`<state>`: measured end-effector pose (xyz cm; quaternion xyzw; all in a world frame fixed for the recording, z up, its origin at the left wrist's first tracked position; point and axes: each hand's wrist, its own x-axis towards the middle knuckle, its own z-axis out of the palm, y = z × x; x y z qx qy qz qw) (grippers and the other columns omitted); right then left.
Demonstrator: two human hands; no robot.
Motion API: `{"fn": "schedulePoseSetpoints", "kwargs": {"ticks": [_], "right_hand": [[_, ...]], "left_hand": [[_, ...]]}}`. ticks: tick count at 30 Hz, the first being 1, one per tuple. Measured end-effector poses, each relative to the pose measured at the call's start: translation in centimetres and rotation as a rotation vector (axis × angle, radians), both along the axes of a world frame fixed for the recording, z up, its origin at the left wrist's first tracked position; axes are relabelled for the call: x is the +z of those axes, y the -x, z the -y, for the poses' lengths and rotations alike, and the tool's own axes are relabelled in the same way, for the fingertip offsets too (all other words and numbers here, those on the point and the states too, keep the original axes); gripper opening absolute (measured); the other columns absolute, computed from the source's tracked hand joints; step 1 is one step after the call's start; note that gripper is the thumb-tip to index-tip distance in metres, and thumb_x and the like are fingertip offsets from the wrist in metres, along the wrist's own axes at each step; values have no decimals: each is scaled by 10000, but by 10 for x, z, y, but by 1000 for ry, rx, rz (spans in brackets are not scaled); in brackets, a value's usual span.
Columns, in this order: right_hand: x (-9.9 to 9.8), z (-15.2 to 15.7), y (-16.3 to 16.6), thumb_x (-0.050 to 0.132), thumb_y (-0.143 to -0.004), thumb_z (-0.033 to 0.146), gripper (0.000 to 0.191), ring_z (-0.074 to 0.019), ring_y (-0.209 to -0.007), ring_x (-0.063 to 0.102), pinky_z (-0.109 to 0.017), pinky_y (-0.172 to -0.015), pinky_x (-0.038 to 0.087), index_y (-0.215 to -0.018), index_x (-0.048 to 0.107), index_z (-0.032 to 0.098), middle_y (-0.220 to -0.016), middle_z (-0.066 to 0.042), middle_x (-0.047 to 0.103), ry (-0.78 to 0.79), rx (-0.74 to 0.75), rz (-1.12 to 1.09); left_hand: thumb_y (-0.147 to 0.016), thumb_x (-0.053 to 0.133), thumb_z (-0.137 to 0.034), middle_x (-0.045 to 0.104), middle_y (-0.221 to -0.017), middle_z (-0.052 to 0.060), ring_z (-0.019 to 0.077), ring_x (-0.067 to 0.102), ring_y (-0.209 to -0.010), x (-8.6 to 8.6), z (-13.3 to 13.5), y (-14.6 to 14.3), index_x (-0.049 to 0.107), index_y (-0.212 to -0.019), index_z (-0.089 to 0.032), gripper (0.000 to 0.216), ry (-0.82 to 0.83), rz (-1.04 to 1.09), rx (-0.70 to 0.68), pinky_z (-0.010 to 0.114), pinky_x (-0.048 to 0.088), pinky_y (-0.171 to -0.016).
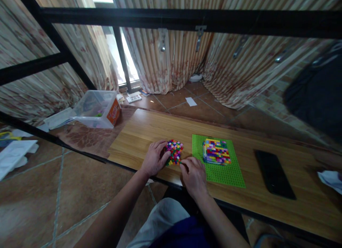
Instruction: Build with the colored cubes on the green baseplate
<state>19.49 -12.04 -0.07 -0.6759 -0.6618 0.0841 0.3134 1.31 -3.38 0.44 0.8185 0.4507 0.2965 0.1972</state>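
Observation:
A flat slab of small multicoloured bricks (pixel 175 150) lies on the wooden table (pixel 149 130). My left hand (pixel 154 157) rests against its left side, fingers curled onto its edge. My right hand (pixel 193 174) sits at the slab's lower right corner, fingers pinched on its edge. Just to the right lies a green baseplate (pixel 226 173) with a multicoloured stack of bricks (pixel 216 151) built on its upper part.
A black phone (pixel 274 174) lies on the table to the right, and a white cloth (pixel 331 179) sits at the far right edge. A clear plastic bin (pixel 97 109) stands on the floor at the left. A black metal frame (pixel 187 21) crosses overhead.

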Motion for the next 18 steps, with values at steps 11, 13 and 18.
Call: {"fn": "schedulePoseSetpoints", "kwargs": {"ticks": [11, 13, 18], "right_hand": [[24, 26, -36, 589, -855, 432, 253, -192, -816, 705, -326, -760, 544, -922, 729, 232, -912, -36, 761, 72, -194, -453], [28, 30, -49, 613, -834, 457, 270, -199, -821, 707, -328, -756, 552, -917, 731, 228, -914, -43, 761, 43, -252, -482], [41, 27, -83, 595, -848, 427, 260, -193, -797, 689, -336, -761, 546, -928, 723, 215, -930, -54, 740, -76, -281, -294]], "left_hand": [[-947, 496, -406, 613, -1308, 115, 255, 548, -1239, 3, -1, 0, 598, -1232, -196, 369, 7, -12, 3, 476, 421, -1076], [-947, 497, -408, 614, -1307, 115, 254, 550, -1234, 3, -1, 0, 600, -1227, -192, 369, 1, -9, 3, 475, 423, -1075], [-950, 501, -398, 617, -1306, 104, 244, 559, -1224, -1, -1, 0, 593, -1238, -198, 362, -12, -8, -4, 463, 430, -1072]]}}
